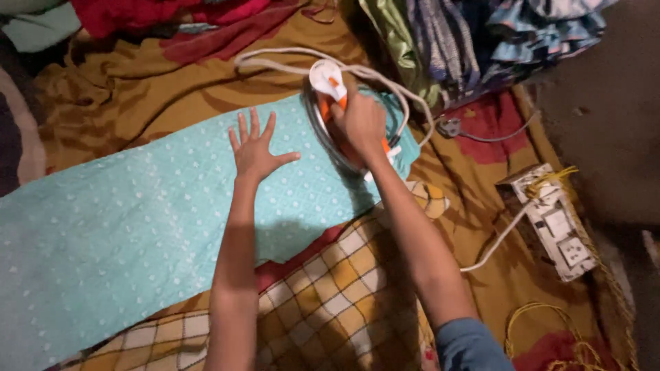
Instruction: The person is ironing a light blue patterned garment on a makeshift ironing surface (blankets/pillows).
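On the floor, over a brown sheet (172, 75), lies a long turquoise cloth (137, 206) with small white dots, running from the lower left up to the middle of the view. The left hand (254, 151) rests flat on it, fingers spread and palm down, holding nothing. Just to its right the right hand (361, 120) is closed around the handle of an iron (330, 86), white and orange, which sits on the upper right end of the cloth. The grip covers the rear of the handle, so the iron's front shows above the knuckles and its sole rim shows to the left of the wrist and beneath it. The two hands are near each other but apart.

A white cord (289, 62) loops from the iron across the sheet and back round to the right. Another white cable (495, 240) runs to a white socket board (553, 220) lying well to the right of the iron, on red and brown bedding. A grey plug (450, 127) lies between the iron and the board. A yellow checked cloth (330, 295) lies under the forearms, touching the turquoise cloth's near edge. Heaped clothes (481, 34), striped and blue, lie at the top right, and red cloth (151, 17) at the top left.
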